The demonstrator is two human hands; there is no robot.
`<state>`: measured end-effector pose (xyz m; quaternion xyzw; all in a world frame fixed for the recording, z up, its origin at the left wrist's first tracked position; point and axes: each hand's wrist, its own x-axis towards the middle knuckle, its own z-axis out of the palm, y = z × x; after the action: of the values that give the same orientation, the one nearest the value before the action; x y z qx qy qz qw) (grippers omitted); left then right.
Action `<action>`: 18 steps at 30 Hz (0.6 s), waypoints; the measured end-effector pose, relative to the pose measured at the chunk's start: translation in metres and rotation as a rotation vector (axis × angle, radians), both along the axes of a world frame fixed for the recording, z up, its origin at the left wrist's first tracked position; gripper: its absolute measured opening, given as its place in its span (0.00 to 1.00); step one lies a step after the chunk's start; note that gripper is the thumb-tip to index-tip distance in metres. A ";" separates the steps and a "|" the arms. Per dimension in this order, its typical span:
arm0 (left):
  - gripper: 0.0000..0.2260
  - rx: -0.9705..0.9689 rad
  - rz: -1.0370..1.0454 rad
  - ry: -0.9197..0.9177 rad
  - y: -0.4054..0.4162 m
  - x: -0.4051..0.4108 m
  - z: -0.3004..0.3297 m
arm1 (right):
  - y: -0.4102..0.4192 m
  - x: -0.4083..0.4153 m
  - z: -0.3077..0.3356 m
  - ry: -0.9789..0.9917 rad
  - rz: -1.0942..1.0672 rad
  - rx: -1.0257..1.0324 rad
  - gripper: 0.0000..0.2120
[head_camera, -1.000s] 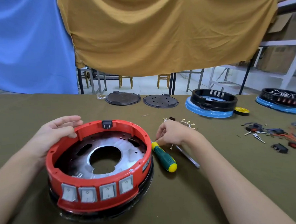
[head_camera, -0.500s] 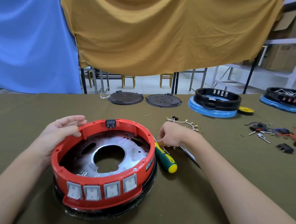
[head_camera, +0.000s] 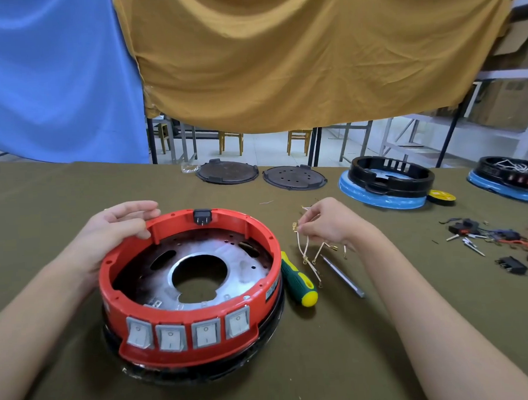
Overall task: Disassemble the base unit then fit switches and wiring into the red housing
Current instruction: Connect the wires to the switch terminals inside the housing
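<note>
Red housing (head_camera: 188, 295) is showing four grey-white switches (head_camera: 188, 330) over a black base (head_camera: 204, 372), a green-and-yellow screwdriver (head_camera: 297, 279) is lying on olive cloth (head_camera: 296, 366), and blue (head_camera: 51, 79) and mustard drapes (head_camera: 310, 53) are hanging behind.

A workshop: cloth-covered bench (head_camera: 326, 364) strewn with disassembled base units (head_camera: 387, 182), a screwdriver (head_camera: 297, 279), loose switches (head_camera: 512, 264)

Two bare forearms; left hand (head_camera: 113, 230), right hand (head_camera: 329, 224); no sleeves.
</note>
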<state>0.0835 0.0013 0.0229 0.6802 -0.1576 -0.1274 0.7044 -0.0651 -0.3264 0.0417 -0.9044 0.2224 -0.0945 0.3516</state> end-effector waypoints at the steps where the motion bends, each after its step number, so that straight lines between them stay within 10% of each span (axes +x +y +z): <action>1: 0.22 -0.003 -0.001 0.000 -0.001 0.000 0.000 | 0.000 0.000 -0.002 -0.015 -0.002 0.028 0.04; 18: 0.20 -0.067 0.051 -0.026 -0.009 -0.008 -0.002 | -0.034 -0.009 -0.007 -0.295 -0.478 -0.259 0.20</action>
<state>0.0753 -0.0078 0.0209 0.6617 -0.1533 -0.0952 0.7278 -0.0743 -0.3602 0.0348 -0.8402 0.3615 -0.3323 0.2299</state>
